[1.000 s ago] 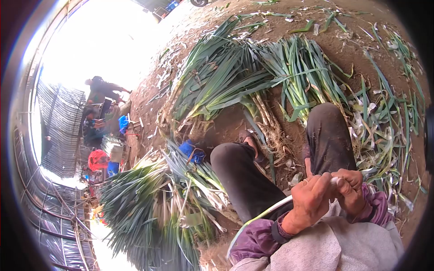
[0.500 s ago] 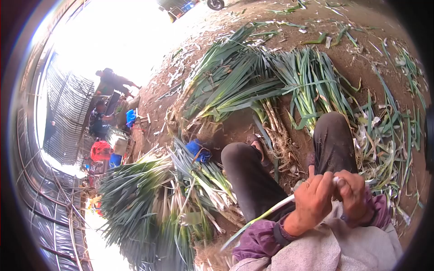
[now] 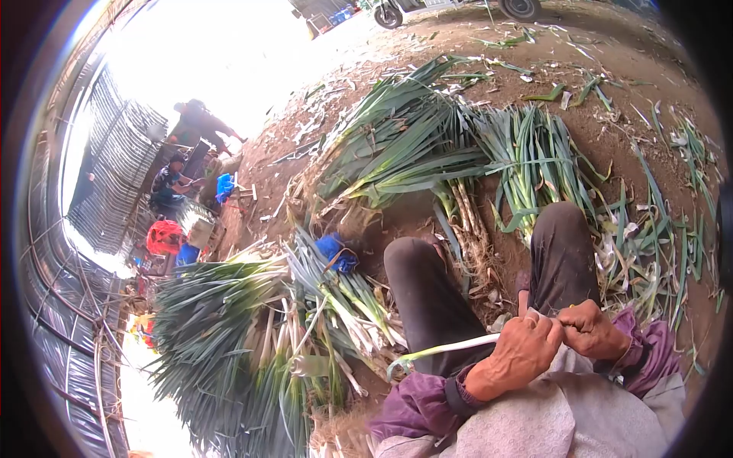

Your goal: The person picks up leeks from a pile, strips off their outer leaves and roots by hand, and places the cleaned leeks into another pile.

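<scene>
A single long green onion [image 3: 450, 346] with a white stem is in my left hand [image 3: 519, 351], above my lap. Its green end hangs out to the left and curls down. My left fingers wrap round the stem. My right hand [image 3: 592, 330] is closed against the left one, pinching at the onion's other end. That end is mostly hidden by the fingers. To the left lies a big heap of green onions [image 3: 221, 328], with white stems toward my knee. A bundle of green onions [image 3: 534, 160] lies beyond my knees.
Another pile of onions [image 3: 405, 137] spreads ahead on the soil. Stripped leaves [image 3: 649, 252] litter the right side. A blue bundle of twine [image 3: 336, 253] rests by the left heap. Two people [image 3: 172, 183] are at the far left, near a red bag [image 3: 164, 237]. A vehicle wheel [image 3: 388, 16] shows at the top.
My right hand has turned and lowered beside the left, its fingers now more curled. The held onion's green end has lifted and bends more. The view has tilted, showing more of the vehicle.
</scene>
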A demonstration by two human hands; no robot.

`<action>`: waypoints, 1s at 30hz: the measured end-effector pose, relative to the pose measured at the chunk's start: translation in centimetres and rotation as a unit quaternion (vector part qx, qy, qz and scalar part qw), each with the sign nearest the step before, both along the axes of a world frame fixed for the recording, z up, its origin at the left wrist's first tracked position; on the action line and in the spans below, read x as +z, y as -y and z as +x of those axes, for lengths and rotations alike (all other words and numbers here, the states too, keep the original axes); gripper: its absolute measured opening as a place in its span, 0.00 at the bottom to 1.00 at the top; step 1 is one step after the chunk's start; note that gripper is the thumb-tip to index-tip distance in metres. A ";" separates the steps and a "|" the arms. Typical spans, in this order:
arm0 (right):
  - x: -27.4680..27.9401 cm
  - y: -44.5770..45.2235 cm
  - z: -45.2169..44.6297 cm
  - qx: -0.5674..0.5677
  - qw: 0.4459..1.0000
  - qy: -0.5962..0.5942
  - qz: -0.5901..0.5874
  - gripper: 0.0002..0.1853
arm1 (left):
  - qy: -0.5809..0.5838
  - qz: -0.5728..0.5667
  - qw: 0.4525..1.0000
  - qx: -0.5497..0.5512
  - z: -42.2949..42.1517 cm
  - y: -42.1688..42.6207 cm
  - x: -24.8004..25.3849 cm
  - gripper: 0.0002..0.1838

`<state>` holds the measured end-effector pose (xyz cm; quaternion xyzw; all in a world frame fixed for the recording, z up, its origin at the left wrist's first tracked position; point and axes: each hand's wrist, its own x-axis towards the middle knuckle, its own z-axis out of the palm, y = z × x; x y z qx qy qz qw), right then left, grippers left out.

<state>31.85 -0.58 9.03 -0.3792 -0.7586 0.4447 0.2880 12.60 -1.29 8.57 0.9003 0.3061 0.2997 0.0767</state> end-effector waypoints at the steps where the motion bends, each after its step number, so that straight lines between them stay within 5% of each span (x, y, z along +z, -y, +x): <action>1: 0.1 0.0 -0.1 -0.008 1.000 -0.008 -0.006 0.05 | 0.021 -0.001 1.000 0.000 0.0 -0.2 -0.1 0.13; 21: 1.1 1.7 -2.6 -0.175 0.891 -0.320 -0.272 0.12 | 0.211 -0.052 0.976 0.022 0.7 -0.8 0.6 0.19; 30: 2.3 -0.7 -1.2 -0.127 0.949 -0.260 -0.128 0.15 | 0.082 -0.046 0.985 0.143 -4.8 -1.4 1.2 0.18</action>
